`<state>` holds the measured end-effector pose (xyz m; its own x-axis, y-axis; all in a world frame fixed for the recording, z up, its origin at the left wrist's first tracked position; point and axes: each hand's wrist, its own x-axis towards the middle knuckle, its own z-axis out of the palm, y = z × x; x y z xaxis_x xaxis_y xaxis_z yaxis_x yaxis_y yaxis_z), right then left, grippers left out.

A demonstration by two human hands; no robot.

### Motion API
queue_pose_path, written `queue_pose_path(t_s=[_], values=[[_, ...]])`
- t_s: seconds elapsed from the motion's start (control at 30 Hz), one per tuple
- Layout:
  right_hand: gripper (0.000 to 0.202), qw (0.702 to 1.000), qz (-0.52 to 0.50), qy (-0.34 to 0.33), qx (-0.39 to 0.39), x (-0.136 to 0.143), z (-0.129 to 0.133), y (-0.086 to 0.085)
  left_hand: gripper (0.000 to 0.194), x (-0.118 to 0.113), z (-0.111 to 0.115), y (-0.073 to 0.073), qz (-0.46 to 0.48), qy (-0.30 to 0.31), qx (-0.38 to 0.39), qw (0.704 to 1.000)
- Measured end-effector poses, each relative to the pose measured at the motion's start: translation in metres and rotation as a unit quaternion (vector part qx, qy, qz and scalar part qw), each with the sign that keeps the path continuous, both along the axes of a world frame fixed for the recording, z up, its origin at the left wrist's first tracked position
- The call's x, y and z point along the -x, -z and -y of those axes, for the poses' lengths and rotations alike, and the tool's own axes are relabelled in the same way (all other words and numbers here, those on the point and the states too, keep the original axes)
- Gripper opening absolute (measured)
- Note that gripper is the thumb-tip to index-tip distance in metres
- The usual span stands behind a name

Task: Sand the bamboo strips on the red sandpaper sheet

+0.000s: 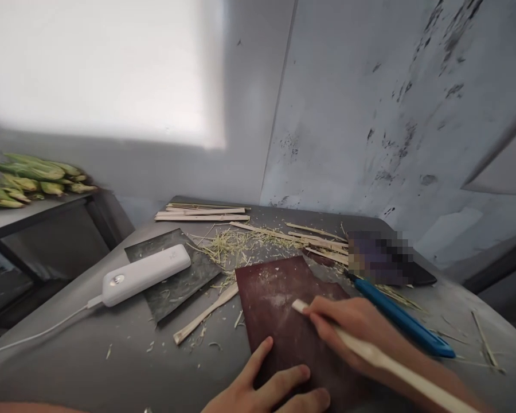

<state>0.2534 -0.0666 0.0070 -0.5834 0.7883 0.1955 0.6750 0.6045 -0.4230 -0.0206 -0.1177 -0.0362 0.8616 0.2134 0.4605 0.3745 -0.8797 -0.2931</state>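
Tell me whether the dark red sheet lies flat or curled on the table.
Flat: the dark red sheet lies spread on the table, pinned by the left hand; the right hand rubs a stick on it.

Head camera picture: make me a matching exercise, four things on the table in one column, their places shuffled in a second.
1. right hand
2. left hand
3. white device
4. blue cutter

A. lies on a grey sheet
B. presses the brown sheet's near edge
C. lies right of the brown sheet
D. holds a pale wooden strip on the brown sheet

Pairs: 1-D, 2-B, 3-A, 4-C
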Motion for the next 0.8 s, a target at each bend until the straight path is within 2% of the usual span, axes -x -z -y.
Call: queue_pose_path(t_s=[0.07, 0.1, 0.13, 0.2, 0.27, 0.3, 0.37, 0.43, 0.47, 0.53, 0.63, 0.7, 0.73, 0.8], values=[[0.032, 0.997, 0.007, 0.066, -0.032, -0.006, -0.007, -0.004, 0.048, 0.003, 0.002, -0.009, -0.022, -0.006, 0.016, 1.000], [0.031, 0.996, 0.005, 0.077, -0.045, -0.005, -0.007, -0.005, 0.051, 0.003, 0.002, -0.011, -0.028, -0.006, 0.020, 0.999], [0.029, 0.996, 0.000, 0.071, -0.052, -0.001, -0.005, -0.004, 0.054, 0.004, 0.002, -0.013, -0.031, -0.005, 0.023, 0.999], [0.024, 0.998, -0.017, 0.014, -0.052, 0.009, 0.004, -0.003, 0.056, 0.004, 0.002, -0.012, -0.031, -0.004, 0.016, 0.999], [0.027, 0.998, -0.025, -0.047, -0.026, 0.015, 0.011, -0.003, 0.054, 0.002, 0.002, -0.011, -0.034, -0.003, 0.011, 0.999], [0.030, 0.998, -0.025, -0.052, -0.012, 0.015, 0.011, -0.004, 0.051, 0.002, 0.002, -0.010, -0.025, -0.007, 0.009, 1.000], [0.036, 1.000, -0.016, -0.005, -0.005, 0.010, 0.006, -0.007, 0.040, 0.000, 0.004, -0.009, 0.004, -0.009, 0.013, 1.000], [0.039, 0.997, -0.013, 0.065, -0.026, 0.004, -0.001, -0.010, 0.032, -0.002, 0.005, -0.010, 0.030, 0.000, 0.019, 0.999], [0.038, 0.996, -0.017, 0.079, -0.038, 0.004, -0.002, -0.010, 0.031, -0.003, 0.006, -0.011, 0.036, 0.007, 0.021, 0.999], [0.033, 0.997, -0.032, 0.051, -0.043, 0.010, 0.001, -0.011, 0.031, -0.004, 0.006, -0.013, 0.042, 0.016, 0.020, 0.999], [0.024, 0.996, -0.058, -0.060, -0.033, 0.025, 0.014, -0.010, 0.034, -0.005, 0.004, -0.012, 0.059, -0.001, 0.011, 0.998], [0.022, 0.994, -0.071, -0.083, -0.014, 0.026, 0.015, -0.011, 0.038, -0.006, 0.004, -0.010, 0.052, -0.008, 0.012, 0.999], [0.023, 0.995, -0.072, -0.064, -0.005, 0.022, 0.013, -0.012, 0.037, -0.006, 0.004, -0.008, 0.054, -0.009, 0.016, 0.998], [0.025, 0.998, -0.060, 0.017, 0.000, 0.009, 0.004, -0.013, 0.032, -0.007, 0.005, -0.006, 0.076, -0.006, 0.021, 0.997]])
